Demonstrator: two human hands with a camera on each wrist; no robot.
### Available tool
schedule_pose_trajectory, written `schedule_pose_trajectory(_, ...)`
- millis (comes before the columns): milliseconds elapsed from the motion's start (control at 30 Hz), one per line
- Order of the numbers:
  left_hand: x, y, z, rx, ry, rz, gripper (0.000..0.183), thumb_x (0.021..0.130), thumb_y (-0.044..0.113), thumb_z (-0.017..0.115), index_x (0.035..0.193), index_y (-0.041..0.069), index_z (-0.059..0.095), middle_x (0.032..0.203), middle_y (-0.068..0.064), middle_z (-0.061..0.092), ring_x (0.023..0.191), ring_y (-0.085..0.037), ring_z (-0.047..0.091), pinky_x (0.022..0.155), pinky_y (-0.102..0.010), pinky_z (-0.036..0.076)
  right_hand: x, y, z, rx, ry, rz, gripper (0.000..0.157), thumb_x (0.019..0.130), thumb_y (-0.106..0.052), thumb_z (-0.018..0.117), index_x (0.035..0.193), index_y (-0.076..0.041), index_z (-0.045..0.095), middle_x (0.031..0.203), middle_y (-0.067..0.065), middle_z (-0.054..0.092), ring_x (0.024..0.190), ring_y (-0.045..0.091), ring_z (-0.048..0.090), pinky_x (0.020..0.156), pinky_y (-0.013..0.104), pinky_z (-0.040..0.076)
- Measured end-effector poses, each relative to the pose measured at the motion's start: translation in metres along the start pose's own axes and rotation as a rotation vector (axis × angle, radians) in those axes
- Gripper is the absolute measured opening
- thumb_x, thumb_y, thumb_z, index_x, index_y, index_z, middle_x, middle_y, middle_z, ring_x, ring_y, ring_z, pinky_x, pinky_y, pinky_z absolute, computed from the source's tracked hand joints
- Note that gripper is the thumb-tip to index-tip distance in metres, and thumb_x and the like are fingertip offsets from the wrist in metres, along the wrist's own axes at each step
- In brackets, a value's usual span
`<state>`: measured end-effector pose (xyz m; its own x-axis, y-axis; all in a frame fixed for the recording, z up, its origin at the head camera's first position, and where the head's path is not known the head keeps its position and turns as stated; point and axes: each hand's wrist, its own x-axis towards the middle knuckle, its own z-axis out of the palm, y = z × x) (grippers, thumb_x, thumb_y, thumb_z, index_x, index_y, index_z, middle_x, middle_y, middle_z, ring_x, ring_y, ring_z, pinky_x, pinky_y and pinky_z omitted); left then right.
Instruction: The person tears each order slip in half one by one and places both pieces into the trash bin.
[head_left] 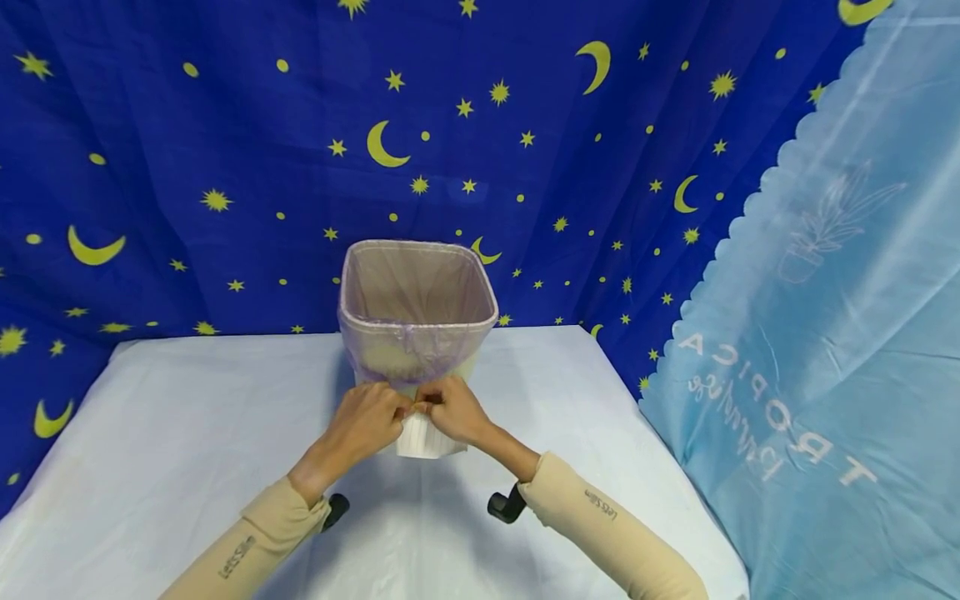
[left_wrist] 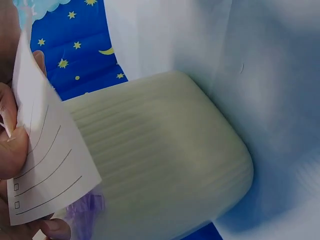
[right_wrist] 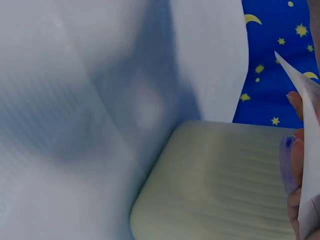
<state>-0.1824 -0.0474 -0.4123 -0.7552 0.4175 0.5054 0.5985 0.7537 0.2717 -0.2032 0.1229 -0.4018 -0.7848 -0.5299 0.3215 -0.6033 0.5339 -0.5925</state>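
A lined sheet of paper (head_left: 427, 440), with small checkboxes on it, hangs between my two hands in front of the bin. My left hand (head_left: 367, 421) pinches the sheet near its upper edge; my right hand (head_left: 459, 412) pinches it close beside, so the fingertips nearly meet. In the left wrist view, finger and thumb press on both faces of the paper (left_wrist: 55, 160). Just beyond stands a pale ribbed trash bin (left_wrist: 165, 150), upright, lined with a thin purple plastic bag (head_left: 420, 354) folded over its rim. The bin's inside bottom is hidden.
A white cloth covers the table (head_left: 217, 417) under the bin. Behind hangs a dark blue curtain (head_left: 247, 150) with yellow moons and stars, and a light blue cloth (head_left: 847, 333) hangs at the right. Black wrist-mounted parts (head_left: 507, 505) show below the sleeves.
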Motion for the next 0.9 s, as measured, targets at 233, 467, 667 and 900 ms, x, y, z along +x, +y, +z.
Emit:
schedule_pose_trajectory(233, -0.001, 0.000, 0.000, -0.014, -0.008, -0.025, 0.049, 0.072, -0.006, 0.058, 0.052, 0.024, 0.025, 0.055, 0.011, 0.016, 0.052, -0.008, 0.020, 0.046, -0.025, 0.020, 0.004, 0.003, 0.001, 0.210, -0.029, 0.117, 0.012, 0.074, 0.008, 0.057, 0.068, 0.005, 0.067, 0.059, 0.003, 0.056, 0.055, 0.001, 0.042, 0.055, 0.016, 0.035)
schedule_pose_trajectory(467, -0.001, 0.002, 0.000, -0.011, 0.002, -0.010, 0.047, 0.067, -0.009, 0.054, 0.054, 0.025, 0.024, 0.055, 0.011, 0.014, 0.052, -0.007, 0.017, 0.046, -0.023, 0.016, 0.003, 0.012, 0.004, 0.372, -0.064, 0.231, 0.012, 0.079, 0.007, 0.054, 0.074, 0.012, 0.063, 0.064, -0.004, 0.053, 0.062, 0.004, 0.046, 0.061, 0.018, 0.036)
schedule_pose_trajectory(667, -0.001, 0.003, -0.001, -0.054, -0.135, -0.070, 0.042, 0.083, 0.001, 0.063, 0.054, 0.023, 0.041, 0.053, 0.011, 0.025, 0.050, -0.006, 0.028, 0.044, -0.024, 0.026, -0.002, 0.021, 0.007, 0.298, -0.106, 0.140, 0.010, 0.084, 0.007, 0.058, 0.078, 0.010, 0.064, 0.069, 0.005, 0.059, 0.063, 0.002, 0.046, 0.061, 0.017, 0.037)
schedule_pose_trajectory(900, -0.001, 0.001, -0.010, -0.103, -0.322, -0.166, 0.036, 0.083, 0.026, 0.076, 0.056, 0.021, 0.053, 0.055, 0.010, 0.037, 0.054, -0.008, 0.040, 0.047, -0.028, 0.035, -0.013, 0.017, 0.009, -0.067, -0.098, -0.119, 0.011, 0.092, -0.004, 0.062, 0.084, -0.005, 0.069, 0.072, 0.001, 0.064, 0.061, 0.000, 0.041, 0.059, 0.013, 0.036)
